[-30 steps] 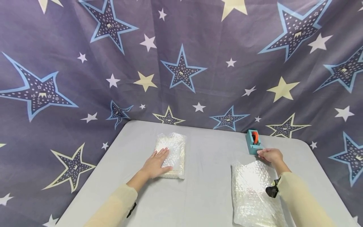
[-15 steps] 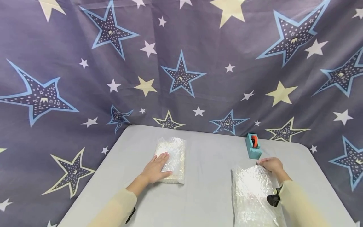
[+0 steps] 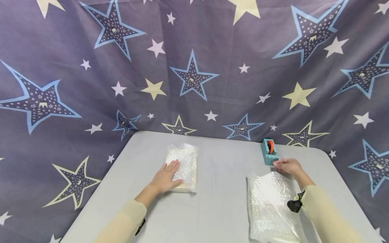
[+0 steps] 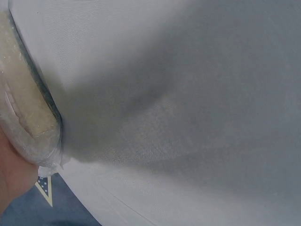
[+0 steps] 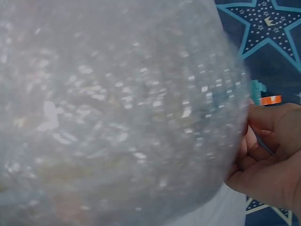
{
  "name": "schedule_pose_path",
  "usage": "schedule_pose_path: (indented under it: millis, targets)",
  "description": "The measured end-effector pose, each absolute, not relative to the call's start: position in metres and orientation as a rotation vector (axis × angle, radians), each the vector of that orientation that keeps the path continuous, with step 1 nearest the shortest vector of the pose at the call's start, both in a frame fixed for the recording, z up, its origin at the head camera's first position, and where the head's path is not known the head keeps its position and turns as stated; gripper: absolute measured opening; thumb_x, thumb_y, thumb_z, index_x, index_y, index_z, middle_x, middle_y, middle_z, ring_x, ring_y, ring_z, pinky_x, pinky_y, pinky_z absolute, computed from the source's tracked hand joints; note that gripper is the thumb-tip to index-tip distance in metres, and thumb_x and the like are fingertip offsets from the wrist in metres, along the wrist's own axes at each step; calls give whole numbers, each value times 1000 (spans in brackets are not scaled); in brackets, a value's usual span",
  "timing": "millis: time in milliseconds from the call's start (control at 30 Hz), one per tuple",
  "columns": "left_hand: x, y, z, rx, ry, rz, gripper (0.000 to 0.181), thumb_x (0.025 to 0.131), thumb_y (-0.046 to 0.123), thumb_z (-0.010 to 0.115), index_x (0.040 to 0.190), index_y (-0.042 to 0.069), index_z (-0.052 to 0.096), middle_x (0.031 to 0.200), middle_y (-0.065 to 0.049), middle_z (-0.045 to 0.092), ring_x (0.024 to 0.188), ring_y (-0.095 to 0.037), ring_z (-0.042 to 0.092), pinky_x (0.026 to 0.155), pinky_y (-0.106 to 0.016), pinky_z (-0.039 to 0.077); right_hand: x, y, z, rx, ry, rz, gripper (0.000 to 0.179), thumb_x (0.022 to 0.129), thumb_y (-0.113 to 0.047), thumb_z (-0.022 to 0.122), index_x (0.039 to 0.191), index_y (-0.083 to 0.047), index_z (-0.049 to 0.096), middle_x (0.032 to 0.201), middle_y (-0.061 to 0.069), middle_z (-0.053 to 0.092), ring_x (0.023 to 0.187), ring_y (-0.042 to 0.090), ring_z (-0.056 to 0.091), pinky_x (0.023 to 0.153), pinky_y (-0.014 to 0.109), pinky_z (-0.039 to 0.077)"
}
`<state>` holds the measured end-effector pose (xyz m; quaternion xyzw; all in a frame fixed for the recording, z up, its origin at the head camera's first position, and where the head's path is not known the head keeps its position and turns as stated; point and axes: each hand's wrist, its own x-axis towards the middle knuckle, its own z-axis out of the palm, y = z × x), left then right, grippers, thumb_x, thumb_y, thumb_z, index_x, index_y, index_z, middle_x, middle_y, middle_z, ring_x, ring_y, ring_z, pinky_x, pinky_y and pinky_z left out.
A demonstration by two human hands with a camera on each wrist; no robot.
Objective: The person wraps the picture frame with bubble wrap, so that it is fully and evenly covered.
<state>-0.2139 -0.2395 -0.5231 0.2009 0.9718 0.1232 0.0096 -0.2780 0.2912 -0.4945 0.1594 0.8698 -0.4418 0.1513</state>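
A flat bubble-wrapped package lies at the back left of the table. My left hand rests on it, palm down with fingers spread; in the left wrist view part of that hand shows at the package's rounded end. My right hand, its fingers bent and thumb drawn towards them, has its fingertips at the front end of a teal tape dispenser with an orange reel. I cannot tell what is between those fingertips. A larger sheet of bubble wrap lies below that hand; in the right wrist view it hides the fingertips.
A pale grey cloth covers the table. Behind it and down its sides hangs a dark curtain printed with stars. A black wrist camera on the right wrist hangs above the bubble wrap's right edge.
My right hand has drawn back from the dispenser towards the bubble wrap's top edge, then come up to the dispenser's front again. My left hand stays on the package. The head view shifts slightly.
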Motion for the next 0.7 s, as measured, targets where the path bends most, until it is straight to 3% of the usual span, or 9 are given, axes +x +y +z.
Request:
schedule_pose_path:
  millis: [233,567,633,700]
  targets:
    - [-216,-241,-521,614,3036,394,82,90,54,53,149,2,30,158,-15,27,148,-32,26,122,-54,18,-280,286,-474,339,2373,-1363,16,89,-15,67,98,-5,75,66,-16,66,62,3,54,59,22,48]
    - [-215,-241,-520,618,3030,389,82,91,54,52,150,2,28,159,-15,27,148,-32,26,122,-54,17,-276,271,-458,158,2374,-1358,36,92,-15,64,122,4,63,64,-16,60,58,1,46,59,21,45]
    - [-214,-241,-520,623,3027,393,83,91,54,52,150,2,28,159,-15,27,148,-32,26,122,-54,17,-274,266,-456,104,2417,-1332,40,91,-19,65,124,3,62,71,-18,63,63,-1,49,65,24,48]
    - [-213,-240,-520,626,3022,396,83,91,54,52,150,2,28,159,-15,27,148,-32,25,122,-54,17,-272,260,-455,31,2448,-1322,42,92,-22,65,126,3,60,82,-9,72,71,-2,56,76,31,55]
